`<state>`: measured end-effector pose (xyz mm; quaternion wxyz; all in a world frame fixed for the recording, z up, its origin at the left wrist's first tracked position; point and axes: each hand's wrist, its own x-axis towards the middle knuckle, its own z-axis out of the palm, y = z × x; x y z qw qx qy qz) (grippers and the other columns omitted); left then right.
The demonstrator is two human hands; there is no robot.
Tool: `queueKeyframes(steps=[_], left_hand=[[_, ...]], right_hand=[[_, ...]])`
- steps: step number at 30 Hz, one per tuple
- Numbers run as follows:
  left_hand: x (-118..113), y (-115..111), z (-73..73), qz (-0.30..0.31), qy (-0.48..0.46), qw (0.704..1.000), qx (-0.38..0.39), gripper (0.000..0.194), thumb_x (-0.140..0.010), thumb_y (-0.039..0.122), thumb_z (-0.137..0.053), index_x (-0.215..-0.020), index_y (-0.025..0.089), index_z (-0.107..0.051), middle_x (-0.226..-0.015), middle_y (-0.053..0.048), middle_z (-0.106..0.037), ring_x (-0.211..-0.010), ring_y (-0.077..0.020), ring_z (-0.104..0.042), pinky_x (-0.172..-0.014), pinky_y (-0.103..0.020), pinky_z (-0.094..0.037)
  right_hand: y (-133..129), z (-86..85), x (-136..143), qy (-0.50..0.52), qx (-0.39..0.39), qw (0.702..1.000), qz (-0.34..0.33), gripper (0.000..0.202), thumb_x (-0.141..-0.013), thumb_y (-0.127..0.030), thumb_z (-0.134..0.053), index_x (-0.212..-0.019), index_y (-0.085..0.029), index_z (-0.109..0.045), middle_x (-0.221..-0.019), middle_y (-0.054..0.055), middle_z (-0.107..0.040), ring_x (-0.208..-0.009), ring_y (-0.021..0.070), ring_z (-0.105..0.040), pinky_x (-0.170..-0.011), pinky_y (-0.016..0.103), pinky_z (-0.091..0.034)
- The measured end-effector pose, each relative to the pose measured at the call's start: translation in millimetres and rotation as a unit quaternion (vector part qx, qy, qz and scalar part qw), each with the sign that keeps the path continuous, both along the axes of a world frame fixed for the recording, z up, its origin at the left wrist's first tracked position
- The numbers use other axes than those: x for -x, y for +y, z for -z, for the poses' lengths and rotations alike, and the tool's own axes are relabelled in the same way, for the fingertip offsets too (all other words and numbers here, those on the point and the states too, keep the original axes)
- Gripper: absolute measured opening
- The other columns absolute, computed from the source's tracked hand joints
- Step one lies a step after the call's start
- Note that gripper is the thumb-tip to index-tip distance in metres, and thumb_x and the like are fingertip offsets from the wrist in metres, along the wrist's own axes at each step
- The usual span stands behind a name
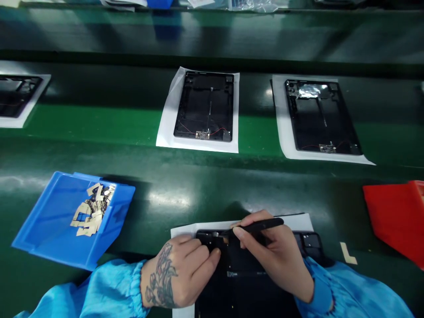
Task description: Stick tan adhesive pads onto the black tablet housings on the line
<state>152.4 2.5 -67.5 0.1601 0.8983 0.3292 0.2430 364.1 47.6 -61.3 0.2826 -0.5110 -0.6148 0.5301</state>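
A black tablet housing (251, 291) lies on white paper (183, 312) at the bottom centre. My right hand (276, 254) grips a black pen-like tool (263, 225) between thumb and fingers, its tip over the housing's upper left part. Beside that tip, my left hand (185, 269) rests on the housing's upper left edge with fingers curled; whether it pinches anything is hidden. A small metallic part (215, 234) shows at the housing's top edge, between the hands.
A blue bin (62, 221) with cream adhesive pieces sits left, a red bin (394, 216) right. An L-shaped cream piece (348, 254) lies right of the housing. Farther back, tablet housings (205, 106) (323, 117) (16, 95) rest on paper sheets.
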Motion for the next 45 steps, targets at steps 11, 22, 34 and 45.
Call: queueKeyframes(steps=[11, 22, 34, 45], left_hand=[[-1, 0, 2.8, -0.018, -0.004, 1.000, 0.005, 0.020, -0.080, 0.006, -0.053, -0.097, 0.003, -0.061, -0.062, -0.005, -0.057, -0.053, -0.0168, -0.050, -0.045, -0.032, -0.041], [-2, -1, -0.1, -0.076, 0.040, 0.996, -0.005, 0.031, -0.081, 0.015, -0.057, -0.107, 0.001, -0.061, -0.065, -0.005, -0.055, -0.056, -0.0180, -0.049, -0.046, -0.033, -0.043], [-5, -2, 0.4, -0.097, 0.071, 0.992, -0.026, 0.032, -0.081, 0.019, -0.057, -0.107, 0.001, -0.062, -0.067, -0.006, -0.056, -0.058, -0.0194, -0.052, -0.047, -0.034, -0.044], [-5, -3, 2.4, -0.110, 0.081, 0.990, -0.028, 0.033, -0.081, 0.021, -0.054, -0.107, 0.003, -0.063, -0.066, -0.004, -0.054, -0.058, -0.0197, -0.051, -0.047, -0.035, -0.042]], right_hand=[[-1, 1.6, 0, -0.003, -0.032, 0.999, 0.000, 0.008, -0.086, -0.021, -0.064, -0.089, -0.022, -0.058, -0.071, -0.005, -0.061, -0.058, 0.0083, -0.061, -0.053, 0.018, -0.048], [-1, 0.0, 1, -0.010, -0.053, 0.999, -0.004, 0.009, -0.085, -0.018, -0.065, -0.089, -0.023, -0.059, -0.074, -0.005, -0.062, -0.058, 0.0073, -0.061, -0.053, 0.016, -0.049], [-8, 2.3, 0, -0.011, -0.159, 0.986, -0.055, 0.014, -0.086, -0.014, -0.061, -0.094, -0.022, -0.053, -0.084, 0.000, -0.065, -0.076, 0.0137, -0.065, -0.065, 0.024, -0.052], [-16, 6.0, 2, 0.005, -0.195, 0.980, -0.048, 0.020, -0.085, -0.006, -0.058, -0.098, -0.020, -0.051, -0.088, 0.002, -0.063, -0.082, 0.0130, -0.063, -0.072, 0.026, -0.053]])
